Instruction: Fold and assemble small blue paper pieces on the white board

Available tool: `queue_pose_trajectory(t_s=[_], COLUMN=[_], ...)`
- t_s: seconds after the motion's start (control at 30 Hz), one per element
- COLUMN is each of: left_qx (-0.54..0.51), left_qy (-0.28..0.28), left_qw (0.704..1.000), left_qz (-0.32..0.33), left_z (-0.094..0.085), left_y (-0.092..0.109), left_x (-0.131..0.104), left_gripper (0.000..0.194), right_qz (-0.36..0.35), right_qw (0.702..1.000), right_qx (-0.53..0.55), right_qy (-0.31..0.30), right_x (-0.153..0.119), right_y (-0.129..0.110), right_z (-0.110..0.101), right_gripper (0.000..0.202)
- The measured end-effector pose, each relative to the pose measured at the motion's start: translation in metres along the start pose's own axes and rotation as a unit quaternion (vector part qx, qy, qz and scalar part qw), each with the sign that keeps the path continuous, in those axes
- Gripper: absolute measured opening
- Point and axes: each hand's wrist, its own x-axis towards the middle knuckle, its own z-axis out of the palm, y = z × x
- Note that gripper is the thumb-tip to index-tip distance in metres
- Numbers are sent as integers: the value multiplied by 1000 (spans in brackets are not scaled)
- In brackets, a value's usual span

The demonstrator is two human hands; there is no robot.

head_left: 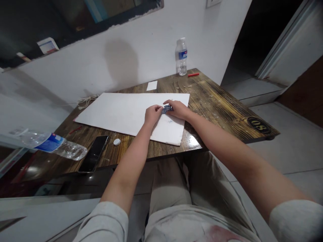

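Observation:
A large white board lies flat on the dark wooden table. Near its right end, a small cluster of blue-grey pieces sits between my two hands; its details are too small to make out. My left hand pinches the cluster's left side between thumb and finger. From the right, my right hand curls its fingers round the other side. Just below them, a small blue pen mark shows on the board.
An upright plastic bottle and a red stick are at the back. Behind the board lie a white card and a cable. Front left holds a lying bottle, a black phone and a white cap.

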Motion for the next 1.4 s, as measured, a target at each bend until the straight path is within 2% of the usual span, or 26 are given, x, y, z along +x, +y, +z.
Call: queue_pose_trajectory(t_s=[0.2,0.3,0.4,0.5,0.6,0.7,0.83,1.03,1.23,1.4], left_qx=[13,-6,-31,50,147,190,174,159,153,155], left_qy=[-23,-34,-69,-127,-152,-147,-136,-110,-64,-72], left_qw=[1000,999,997,987,969,961,965,977,984,984], left_qz=[13,19,31,85,128,136,143,90,57,51], left_z=[1,-2,-4,-5,-5,-4,-3,-3,-5,-6], left_y=[1,2,1,0,0,2,5,4,-5,-7], left_x=[-1,-2,-2,0,0,-1,-4,-3,2,1], left_gripper=[8,8,17,18,9,11,15,15,14,15], right_qz=[-40,-41,-34,-38,-42,-41,-17,12,52,60], right_qw=[999,999,999,999,998,998,999,1000,997,996], right_qx=[-29,-28,-23,-16,-25,-33,-34,2,-30,-29], right_qy=[-22,-20,-19,-26,-30,-27,-23,-18,-41,-63], right_x=[-1,-2,-2,-2,-2,-2,-2,2,6,4], right_y=[-2,-4,-6,-7,-6,-5,-6,0,10,7], right_z=[-5,-7,-9,-10,-10,-9,-8,-8,-11,-17], right_gripper=[46,43,39,34,33,30,31,40,25,24])
